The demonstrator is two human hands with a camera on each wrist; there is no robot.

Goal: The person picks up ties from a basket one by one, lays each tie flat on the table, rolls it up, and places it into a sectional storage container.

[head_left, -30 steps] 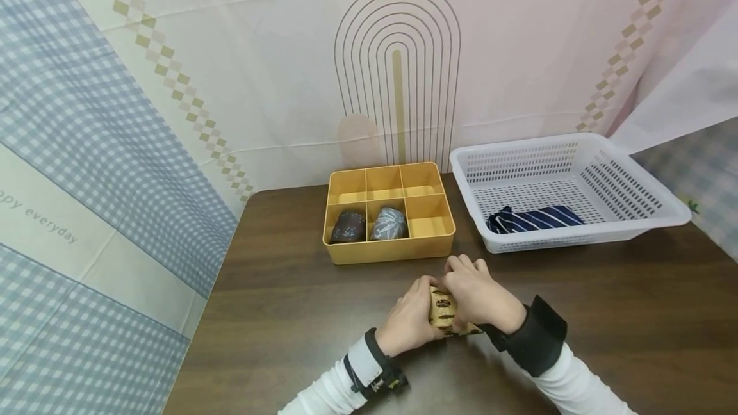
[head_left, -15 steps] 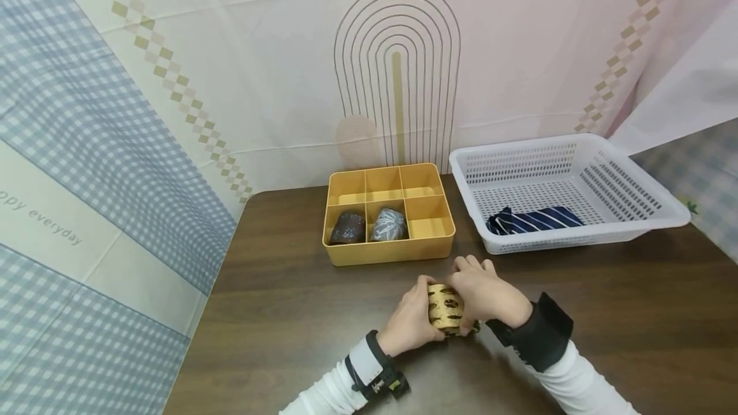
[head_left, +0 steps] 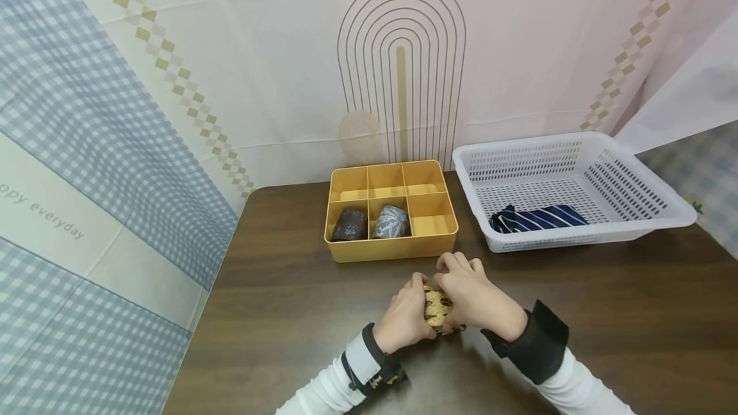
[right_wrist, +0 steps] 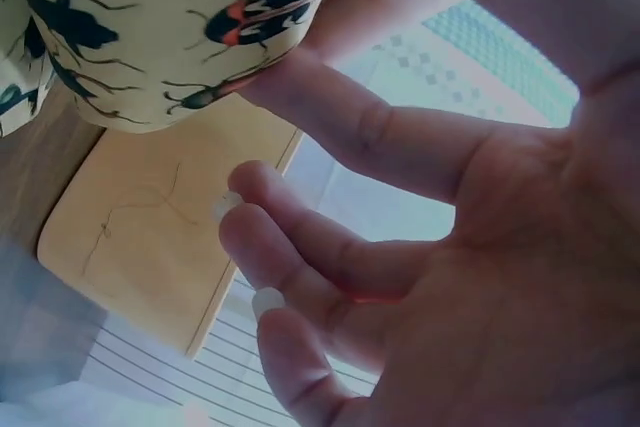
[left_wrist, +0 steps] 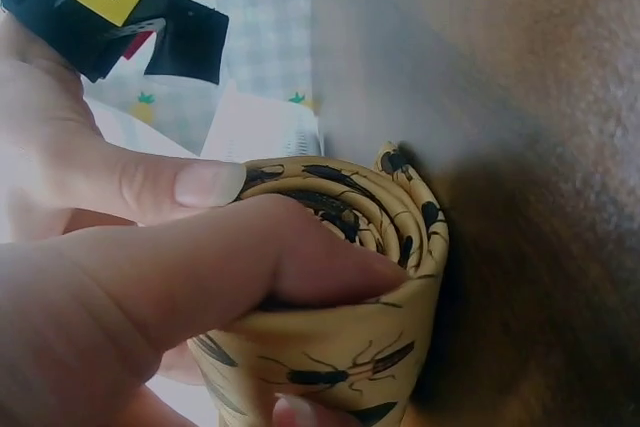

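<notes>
Both hands are down on the dark desk (head_left: 277, 312), close together in front of the yellow divided box (head_left: 392, 213). Between them sits a rolled yellow tie (head_left: 436, 308) printed with dark insects. The left hand (head_left: 403, 316) has its fingers and thumb curled round the roll, one finger pressed across the coiled end, as the left wrist view shows plainly. The right hand (head_left: 469, 296) lies over the roll from the other side; from its wrist view its fingers look fairly loose, with one resting against the cloth, so I would call it touching, though the grip is hard to judge. In the box's near row, a dark rolled tie (head_left: 349, 225) fills the left compartment and a grey rolled tie (head_left: 391, 222) the middle one. To the right stands a white basket (head_left: 634, 210) holding a navy striped tie (head_left: 539, 218).
</notes>
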